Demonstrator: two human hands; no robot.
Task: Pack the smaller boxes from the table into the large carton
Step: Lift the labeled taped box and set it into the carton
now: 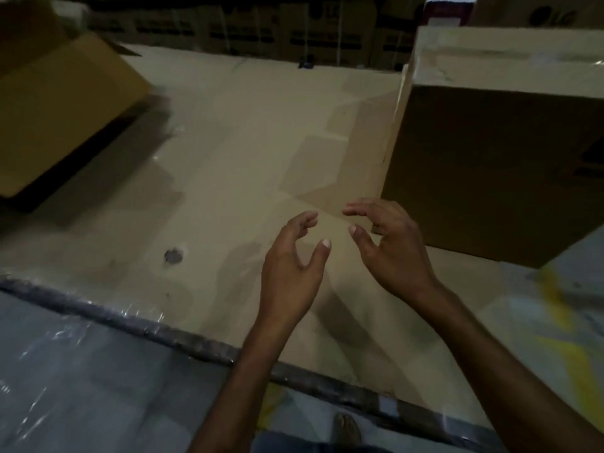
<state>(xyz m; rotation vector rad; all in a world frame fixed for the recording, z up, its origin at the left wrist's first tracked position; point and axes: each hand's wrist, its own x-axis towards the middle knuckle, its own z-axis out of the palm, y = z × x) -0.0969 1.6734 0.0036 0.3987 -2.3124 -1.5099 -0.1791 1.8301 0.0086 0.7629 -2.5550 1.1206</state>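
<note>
Both my hands hover over the cardboard-covered table, close together and holding nothing. My left hand has loosely curved fingers, thumb pointing up. My right hand faces it with relaxed fingers, just in front of a large brown carton that stands at the right; its top looks taped and closed. Another brown carton lies tilted at the upper left, blurred, with a flap showing at its top. No smaller box is visible on the table.
The table's near edge is dark and wrapped in shiny plastic film. Grey floor lies below it, with yellow markings at the right. Stacked printed cartons line the far side. A foot shows at the bottom.
</note>
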